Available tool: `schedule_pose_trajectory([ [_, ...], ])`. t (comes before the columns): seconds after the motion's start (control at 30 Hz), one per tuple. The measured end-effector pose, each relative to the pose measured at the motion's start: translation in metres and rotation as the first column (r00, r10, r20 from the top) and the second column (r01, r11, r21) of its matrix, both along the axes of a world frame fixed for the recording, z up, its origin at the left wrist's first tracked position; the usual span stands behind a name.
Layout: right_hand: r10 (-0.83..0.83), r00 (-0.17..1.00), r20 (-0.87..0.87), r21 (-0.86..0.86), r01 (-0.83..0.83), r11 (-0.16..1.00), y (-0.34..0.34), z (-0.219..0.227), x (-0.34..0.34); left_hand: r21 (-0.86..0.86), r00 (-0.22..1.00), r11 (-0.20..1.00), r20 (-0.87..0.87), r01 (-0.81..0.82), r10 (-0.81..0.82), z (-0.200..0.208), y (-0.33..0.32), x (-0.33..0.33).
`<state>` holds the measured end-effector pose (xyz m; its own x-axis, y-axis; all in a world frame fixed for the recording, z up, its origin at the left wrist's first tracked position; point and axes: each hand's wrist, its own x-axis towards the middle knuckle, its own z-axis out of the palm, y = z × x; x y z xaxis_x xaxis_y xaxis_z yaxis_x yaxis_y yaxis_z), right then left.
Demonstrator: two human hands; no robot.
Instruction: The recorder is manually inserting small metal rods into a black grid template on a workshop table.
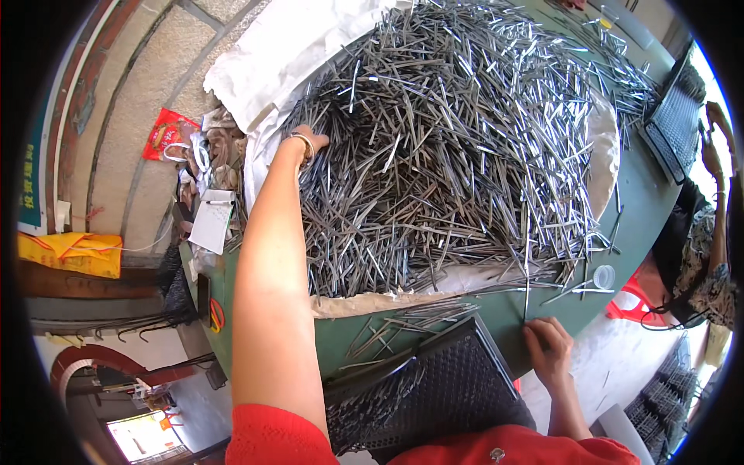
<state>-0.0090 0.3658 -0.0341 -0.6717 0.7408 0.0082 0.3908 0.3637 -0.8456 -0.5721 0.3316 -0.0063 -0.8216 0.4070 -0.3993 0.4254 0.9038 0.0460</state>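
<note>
A large heap of thin grey metal strips (434,155) covers most of the table. My left arm stretches out to the heap's left edge. There my left hand (308,141), a bracelet at its wrist, touches the strips; its fingers are mostly hidden, so their hold does not show. Close to the table's near edge, at the right, my right hand (552,349) is closed, thumb against fingers, at the lower end of a long thin metal strip (527,283) pointing away towards the heap. Between my arms a black woven-pattern tray (457,380) holds several strips at its left.
Under the heap lies white sheeting (271,58) on the green table (496,333). Loose strips (411,324) and a clear round cup (604,277) lie near the front. Another person's hands (711,147) are beside a second black tray (676,124) at right.
</note>
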Motion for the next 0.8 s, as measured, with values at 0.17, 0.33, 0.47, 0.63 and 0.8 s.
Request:
schedule_pose_trajectory([
  [0.17, 0.031, 1.0, -0.003, 0.031, -0.031, 0.999, -0.002, -0.001, 0.008, -0.048, 0.998, 0.998, -0.055, 0.029, -0.032, 0.026, -0.009, 0.029],
  [0.33, 0.069, 0.995, -0.077, 0.08, -0.063, 0.995, -0.004, 0.002, 0.025, 0.09, 0.998, 0.994, -0.002, -0.064, 0.064, 0.067, -0.032, 0.047],
  [0.47, 0.07, 0.987, -0.146, 0.11, -0.054, 0.992, -0.002, 0.008, 0.038, 0.497, 0.747, 0.631, 0.631, -0.596, 0.208, 0.08, -0.056, 0.047],
  [0.63, 0.076, 0.981, -0.177, 0.128, -0.053, 0.99, -0.004, 0.023, 0.051, 0.271, 0.297, 0.242, 0.951, -0.932, 0.081, 0.07, -0.061, 0.094],
  [0.8, 0.097, 0.975, -0.2, 0.173, -0.062, 0.983, -0.007, 0.036, 0.074, 0.433, 0.423, 0.261, 0.901, -0.863, -0.098, 0.083, -0.064, 0.158],
])
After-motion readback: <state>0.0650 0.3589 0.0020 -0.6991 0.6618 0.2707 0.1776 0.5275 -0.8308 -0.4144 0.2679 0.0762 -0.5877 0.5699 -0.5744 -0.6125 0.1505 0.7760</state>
